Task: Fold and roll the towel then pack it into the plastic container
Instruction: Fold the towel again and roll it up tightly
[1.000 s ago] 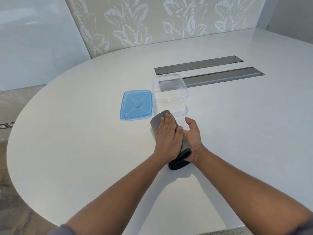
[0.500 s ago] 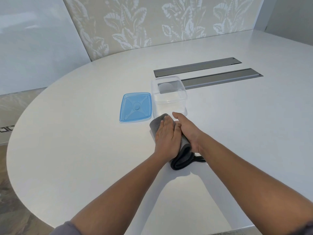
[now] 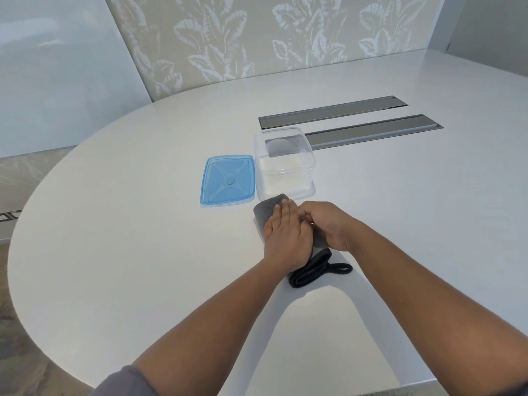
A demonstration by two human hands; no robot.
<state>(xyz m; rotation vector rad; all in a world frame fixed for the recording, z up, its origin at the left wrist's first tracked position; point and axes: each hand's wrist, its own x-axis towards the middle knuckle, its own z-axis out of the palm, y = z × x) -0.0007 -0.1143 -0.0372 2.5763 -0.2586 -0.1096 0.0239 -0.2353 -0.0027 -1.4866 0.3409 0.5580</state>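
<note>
Folded dark grey cloth towel (image 3: pixel 310 270), lying as a long narrow strip on the white oval tabletop (image 3: pixel 128 224), near end showing stacked layers, far end reaching almost to the near wall of the container. Thin black hanging loop (image 3: pixel 340 268) sticking out to the right of the towel's near end, flat on the table. Left hand (image 3: pixel 285 238) laid palm down along the strip, fingers straight and close together, tips near the far end, pressing the cloth flat. Right hand (image 3: pixel 328 227) just to the right and touching the left, fingers curled down over the towel's right edge; cannot tell for certain whether cloth is pinched under them, since the fingertips are hidden. Clear square plastic container (image 3: pixel 284 164) standing upright and uncovered just beyond the towel, nothing visible inside. Translucent blue square plastic lid (image 3: pixel 228 181) flat on the table just left of the container, close beside it. Two long grey metal slot covers (image 3: pixel 371 132) set into the tabletop farther back and to the right, one partly seen through the container's walls. Beige wall panel with pale leaf pattern (image 3: pixel 257 38) behind the table's far edge. Grey sleeve cuff (image 3: pixel 114 384) at the near left edge of view.
</note>
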